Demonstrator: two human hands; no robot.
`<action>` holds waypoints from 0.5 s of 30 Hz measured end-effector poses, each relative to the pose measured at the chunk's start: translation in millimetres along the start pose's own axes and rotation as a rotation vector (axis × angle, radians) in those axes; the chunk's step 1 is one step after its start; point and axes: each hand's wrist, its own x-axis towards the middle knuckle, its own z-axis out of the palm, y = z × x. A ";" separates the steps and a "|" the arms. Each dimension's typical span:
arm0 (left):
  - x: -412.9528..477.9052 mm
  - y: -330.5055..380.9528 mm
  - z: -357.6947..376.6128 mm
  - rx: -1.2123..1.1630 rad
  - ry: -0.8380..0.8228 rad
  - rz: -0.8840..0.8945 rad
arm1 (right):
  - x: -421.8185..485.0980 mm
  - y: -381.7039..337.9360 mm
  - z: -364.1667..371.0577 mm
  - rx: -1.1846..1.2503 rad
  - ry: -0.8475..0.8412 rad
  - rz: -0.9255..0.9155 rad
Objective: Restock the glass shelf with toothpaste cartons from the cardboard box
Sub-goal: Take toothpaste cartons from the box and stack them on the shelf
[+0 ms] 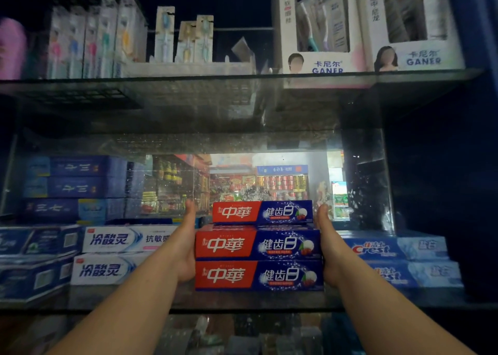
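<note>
A stack of three red-and-blue toothpaste cartons (258,246) stands on the glass shelf (242,304) in the middle of the view. My left hand (186,249) presses flat against the stack's left end, thumb pointing up. My right hand (327,246) presses flat against its right end. The top carton sits a little further back than the two below. The cardboard box is out of view.
White toothpaste cartons (121,255) lie left of the stack, blue Crest cartons (396,260) right of it. Dark blue cartons (72,187) are piled at the back left. The upper glass shelf (188,78) holds toothbrush packs and GANER display boxes (326,58).
</note>
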 end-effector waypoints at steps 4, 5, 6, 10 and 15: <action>2.5 -1.1 -0.2 0.028 0.000 0.026 | 0.1 -1.0 1.0 0.011 -0.012 -0.023; 3.7 -1.5 -0.2 0.041 0.011 0.031 | 0.4 -0.8 0.8 0.008 -0.013 -0.023; 4.2 -1.6 0.6 0.059 0.020 0.034 | 0.7 -0.4 0.6 0.005 -0.015 -0.021; 4.6 -1.3 1.2 0.100 0.043 0.045 | 0.3 -0.2 0.5 0.004 -0.021 -0.022; 4.8 -1.9 1.3 0.100 0.056 0.049 | 0.2 0.4 -0.3 -0.002 -0.022 -0.014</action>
